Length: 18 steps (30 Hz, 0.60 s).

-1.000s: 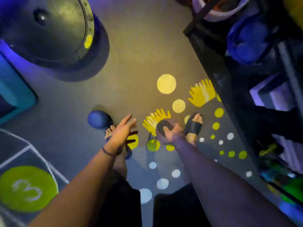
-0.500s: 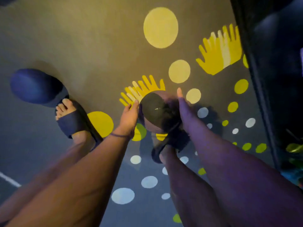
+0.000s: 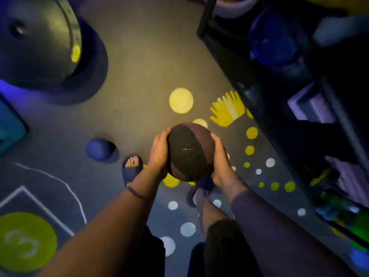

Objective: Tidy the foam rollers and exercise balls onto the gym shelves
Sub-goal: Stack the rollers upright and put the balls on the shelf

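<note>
While both hands clasp it from opposite sides, the black-and-maroon panelled exercise ball (image 3: 190, 151) is held at the centre of the frame, above the grey gym floor (image 3: 139, 92). The left hand (image 3: 159, 152) lies along the ball's left side with its fingers curled over the upper edge. The right hand (image 3: 220, 162) mirrors it on the right, fingers bent round the maroon panel. Each palm presses flat against the surface. A thin dark wristband (image 3: 134, 191) circles the left wrist.

Left of centre, a small round blue ball (image 3: 99, 149) rests on the floor. It sits just beside the person's left foot in a dark open-toed slide sandal (image 3: 130, 169) and well apart from the held ball. A big dark dome-shaped balance trainer (image 3: 38, 45) fills the upper left of the frame. At the left edge lies the corner of a teal mat (image 3: 10, 126).

Running down the right side is a dark shelf unit (image 3: 265, 124). A blue ball (image 3: 273, 37) sits in it at the upper right, and pale purple foam blocks (image 3: 311, 108) sit lower down; what lies at the bottom right is too blurred to tell. Yellow and white painted dots (image 3: 181, 100) and a yellow handprint marking (image 3: 226, 110) dot the floor near the shelves. A green circle numbered three (image 3: 26, 241) shows at the lower left.
</note>
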Each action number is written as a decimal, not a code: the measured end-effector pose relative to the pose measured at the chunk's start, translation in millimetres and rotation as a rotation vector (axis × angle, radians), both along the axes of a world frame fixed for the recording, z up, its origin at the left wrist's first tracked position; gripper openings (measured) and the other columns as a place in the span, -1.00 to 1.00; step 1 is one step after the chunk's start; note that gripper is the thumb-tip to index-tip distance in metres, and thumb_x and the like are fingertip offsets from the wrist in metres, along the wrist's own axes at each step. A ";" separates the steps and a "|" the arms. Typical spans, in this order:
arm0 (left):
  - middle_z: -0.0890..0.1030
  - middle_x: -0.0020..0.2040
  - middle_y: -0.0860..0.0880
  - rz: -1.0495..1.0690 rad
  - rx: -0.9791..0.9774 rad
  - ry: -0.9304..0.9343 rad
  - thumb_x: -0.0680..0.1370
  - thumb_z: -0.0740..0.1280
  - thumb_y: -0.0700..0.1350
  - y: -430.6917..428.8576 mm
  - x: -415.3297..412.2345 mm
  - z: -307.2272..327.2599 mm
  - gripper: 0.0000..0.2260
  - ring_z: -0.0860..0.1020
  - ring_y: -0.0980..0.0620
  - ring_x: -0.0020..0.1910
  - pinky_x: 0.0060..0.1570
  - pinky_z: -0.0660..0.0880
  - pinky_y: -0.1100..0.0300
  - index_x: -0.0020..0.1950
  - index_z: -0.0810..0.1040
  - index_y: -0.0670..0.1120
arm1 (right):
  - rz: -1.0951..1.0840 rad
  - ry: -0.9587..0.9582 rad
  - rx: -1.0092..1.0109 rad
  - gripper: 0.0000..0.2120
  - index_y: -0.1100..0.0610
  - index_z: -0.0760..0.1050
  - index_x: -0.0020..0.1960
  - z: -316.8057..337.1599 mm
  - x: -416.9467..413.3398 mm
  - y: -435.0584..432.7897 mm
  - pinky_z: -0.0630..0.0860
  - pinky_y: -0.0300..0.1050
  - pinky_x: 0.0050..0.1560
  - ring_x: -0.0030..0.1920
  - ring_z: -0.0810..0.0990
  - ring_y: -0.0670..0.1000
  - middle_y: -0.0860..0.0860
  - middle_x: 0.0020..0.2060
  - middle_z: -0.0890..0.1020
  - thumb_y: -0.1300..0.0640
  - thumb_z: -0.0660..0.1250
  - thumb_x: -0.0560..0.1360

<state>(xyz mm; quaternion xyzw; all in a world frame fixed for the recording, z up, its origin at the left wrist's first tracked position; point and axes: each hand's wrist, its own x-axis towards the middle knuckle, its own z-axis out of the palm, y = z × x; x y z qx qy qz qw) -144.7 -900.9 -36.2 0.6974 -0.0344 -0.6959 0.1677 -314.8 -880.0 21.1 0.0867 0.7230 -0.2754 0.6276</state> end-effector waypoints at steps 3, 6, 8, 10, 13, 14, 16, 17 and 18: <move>0.71 0.12 -0.03 -0.083 -0.150 0.068 0.32 0.36 0.40 -89.1 -9.3 176.9 -0.40 0.68 -0.03 0.10 0.20 0.56 -0.12 0.18 0.67 0.03 | -0.016 0.078 -0.147 -0.27 0.02 0.63 0.24 161.0 -5.0 -66.8 0.59 0.29 0.18 0.10 0.71 0.16 0.07 0.10 0.72 -0.41 0.44 0.24; 0.73 0.08 0.00 -0.152 -0.396 0.141 0.48 0.28 0.29 -164.8 -18.9 348.5 -0.52 0.67 0.00 0.11 0.18 0.56 -0.03 0.19 0.67 0.00 | -0.093 0.151 -0.334 -0.15 0.00 0.60 0.30 307.5 -6.4 -129.8 0.61 0.22 0.18 0.11 0.71 0.13 0.04 0.15 0.71 -0.47 0.46 0.16; 0.73 0.07 0.00 -0.206 -0.621 0.199 0.52 0.27 0.21 -209.0 -27.9 446.2 -0.57 0.65 -0.04 0.18 0.26 0.52 -0.06 0.17 0.68 -0.04 | -0.152 0.180 -0.480 -0.18 0.02 0.59 0.31 395.0 -7.5 -162.6 0.60 0.18 0.21 0.11 0.71 0.13 0.04 0.15 0.71 -0.43 0.46 0.19; 0.75 0.00 0.03 -0.185 -0.823 0.280 0.59 0.27 0.11 -242.3 -34.2 523.2 -0.70 0.67 0.05 0.10 0.25 0.53 0.05 0.08 0.69 -0.05 | -0.193 0.232 -0.616 -0.25 0.01 0.61 0.28 461.6 -14.0 -186.1 0.60 0.19 0.20 0.08 0.72 0.12 0.04 0.09 0.73 -0.42 0.44 0.23; 0.75 -0.03 0.03 -0.219 -0.955 0.316 0.54 0.34 0.20 -281.3 -54.4 610.4 -0.62 0.69 0.09 0.02 0.24 0.55 0.06 0.06 0.70 -0.09 | -0.227 0.346 -0.762 -0.24 0.00 0.64 0.23 552.5 -27.1 -205.1 0.61 0.16 0.18 0.04 0.73 0.12 0.03 0.01 0.75 -0.47 0.40 0.20; 0.74 0.04 -0.07 -0.242 -0.957 0.393 0.47 0.37 0.24 -289.8 -65.7 633.8 -0.52 0.68 -0.03 0.10 0.30 0.52 -0.03 0.13 0.69 -0.13 | -0.253 0.373 -0.818 -0.26 0.00 0.65 0.21 576.8 -34.3 -209.7 0.61 0.14 0.20 0.05 0.73 0.11 0.04 0.02 0.75 -0.46 0.39 0.21; 0.69 0.16 -0.19 -0.286 -1.005 0.459 0.34 0.43 0.32 -307.5 -90.7 667.8 -0.34 0.62 -0.18 0.23 0.39 0.43 -0.17 0.23 0.66 -0.15 | -0.311 0.418 -0.897 -0.32 0.03 0.70 0.13 623.2 -49.1 -216.8 0.60 0.12 0.21 0.06 0.72 0.09 0.05 0.01 0.75 -0.43 0.36 0.23; 0.68 0.17 -0.18 -0.304 -1.042 0.476 0.32 0.44 0.33 -307.8 -103.8 688.8 -0.33 0.62 -0.18 0.24 0.39 0.43 -0.17 0.23 0.66 -0.13 | -0.356 0.434 -0.900 -0.32 0.06 0.71 0.09 640.8 -60.4 -219.0 0.62 0.10 0.17 0.03 0.73 0.10 0.06 -0.01 0.75 -0.41 0.36 0.20; 0.69 0.17 -0.14 -0.334 -1.060 0.492 0.33 0.43 0.34 -317.2 -119.2 692.8 -0.36 0.62 -0.15 0.23 0.37 0.45 -0.14 0.23 0.67 -0.08 | -0.412 0.434 -0.905 -0.30 0.09 0.69 0.08 656.5 -73.0 -220.4 0.64 0.09 0.10 0.00 0.73 0.12 0.08 -0.03 0.75 -0.39 0.37 0.16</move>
